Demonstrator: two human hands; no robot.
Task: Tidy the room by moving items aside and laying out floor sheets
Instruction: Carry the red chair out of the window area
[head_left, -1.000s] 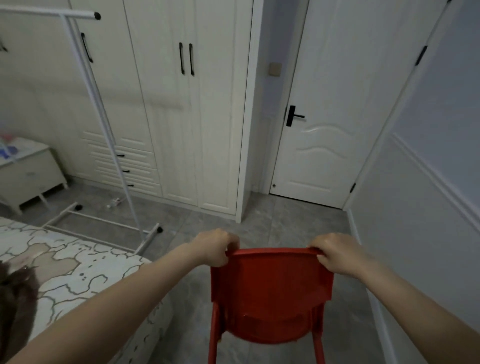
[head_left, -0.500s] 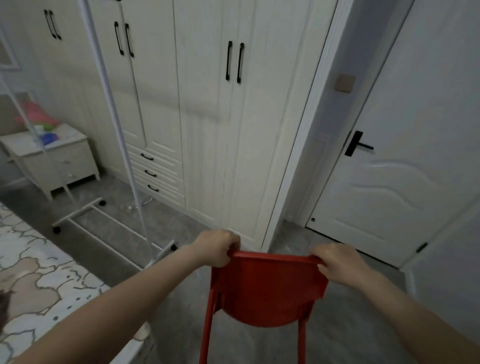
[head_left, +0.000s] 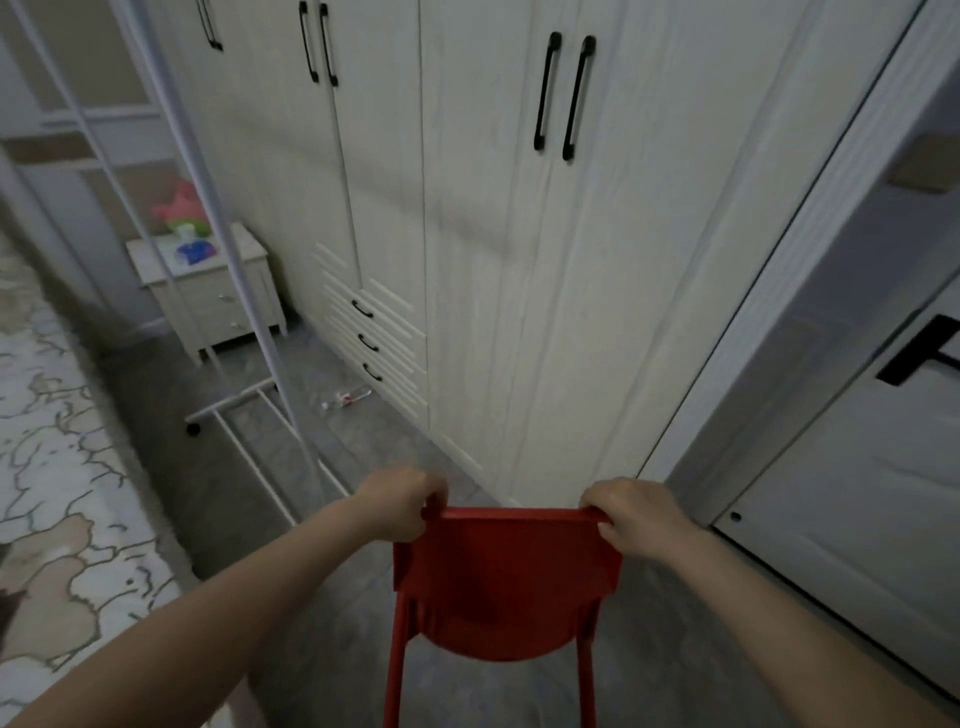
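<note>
A red plastic chair stands in front of me, seen from behind and above, over the grey tiled floor. My left hand grips the left end of its top rail, fingers curled over the edge. My right hand grips the right end of the same rail. The chair's legs run out of the bottom of the frame, so whether they touch the floor is hidden.
A cream wardrobe with black handles rises just ahead. A white door is at the right. A white clothes rack on wheels stands to the left, with a bedside cabinet behind it. A patterned bed fills the lower left. Small litter lies by the drawers.
Holding the chair, I have moved forward and turned left; the wardrobe is now much closer and the door has slid to the right edge. Both grips are unchanged.
</note>
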